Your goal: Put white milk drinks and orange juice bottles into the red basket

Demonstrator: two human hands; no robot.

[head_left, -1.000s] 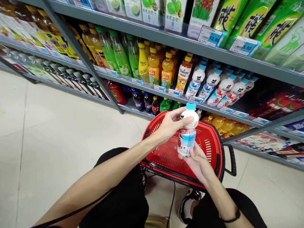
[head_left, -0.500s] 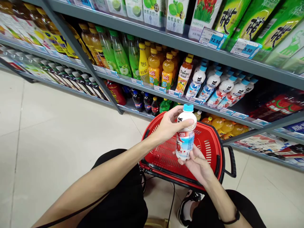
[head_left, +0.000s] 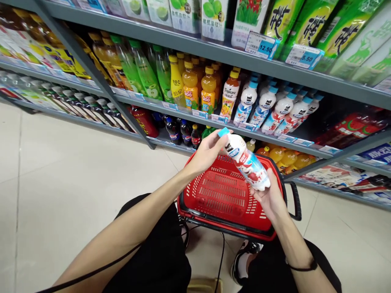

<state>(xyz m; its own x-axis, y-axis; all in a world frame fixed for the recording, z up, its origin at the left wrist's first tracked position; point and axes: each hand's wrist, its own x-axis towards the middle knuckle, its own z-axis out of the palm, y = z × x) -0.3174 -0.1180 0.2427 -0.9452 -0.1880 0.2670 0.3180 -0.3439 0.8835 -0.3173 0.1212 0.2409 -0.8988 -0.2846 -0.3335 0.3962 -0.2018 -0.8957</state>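
Observation:
A white drink bottle (head_left: 249,165) with a blue cap and a red, white and blue label is held above the basket, tilted with its cap up to the left. My left hand (head_left: 210,151) pinches the cap end between thumb and fingers. Around the bottle's base at the lower right, my right hand (head_left: 270,197) is closed, its fingers partly hidden behind the bottle. Beneath both hands stands a red shopping basket (head_left: 220,213) with slotted walls and a black rim.
Shelves ahead carry bottled drinks, among them matching blue-capped bottles (head_left: 267,106), orange juice bottles (head_left: 208,91) and green bottles (head_left: 146,71). Juice cartons (head_left: 214,22) stand on the shelf above. The basket's black handle (head_left: 295,201) sticks out at right. A cable (head_left: 221,260) hangs between my legs.
The bottle has gone from upright to tilted, its cap swinging left and its base right. My left hand has moved left to the cap; my right hand has shifted right with the base.

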